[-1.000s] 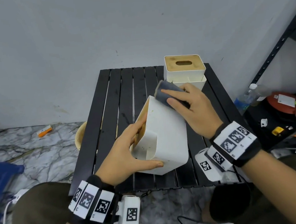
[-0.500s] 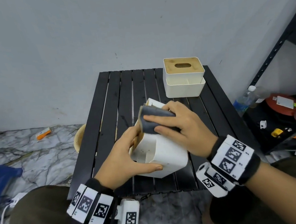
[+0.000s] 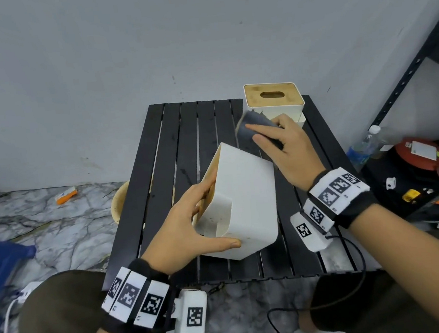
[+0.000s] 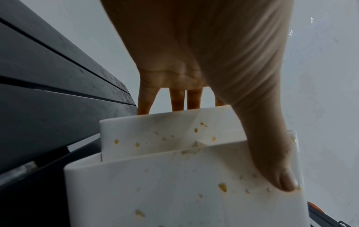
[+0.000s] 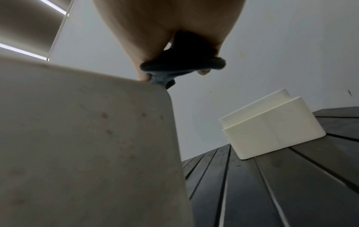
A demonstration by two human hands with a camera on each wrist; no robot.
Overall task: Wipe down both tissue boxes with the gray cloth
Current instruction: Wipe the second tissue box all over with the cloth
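Note:
A white tissue box (image 3: pixel 245 198) stands tilted on its side on the black slatted table (image 3: pixel 163 155), its wooden top facing left. My left hand (image 3: pixel 191 222) grips its near end, thumb on the white side, fingers on the wooden face. Yellowish spots dot the box (image 4: pixel 174 184). My right hand (image 3: pixel 278 144) holds the gray cloth (image 3: pixel 252 125) just beyond the box's far edge; the right wrist view shows the cloth (image 5: pixel 182 64) bunched in the fingers above the box (image 5: pixel 77 145). The second tissue box (image 3: pixel 274 102) stands upright at the table's far right, also in the right wrist view (image 5: pixel 272 127).
A black metal shelf (image 3: pixel 412 67) rises at the right, with a water bottle (image 3: pixel 364 147) and an orange-red object (image 3: pixel 420 152) at its foot. A round beige bowl (image 3: pixel 119 205) shows under the table's left edge. Cables lie on the marble floor (image 3: pixel 44 223).
My right hand with the cloth has swept from the box's near upper face back up and away, past its far edge. The left hand keeps its grip; the box leans a bit more.

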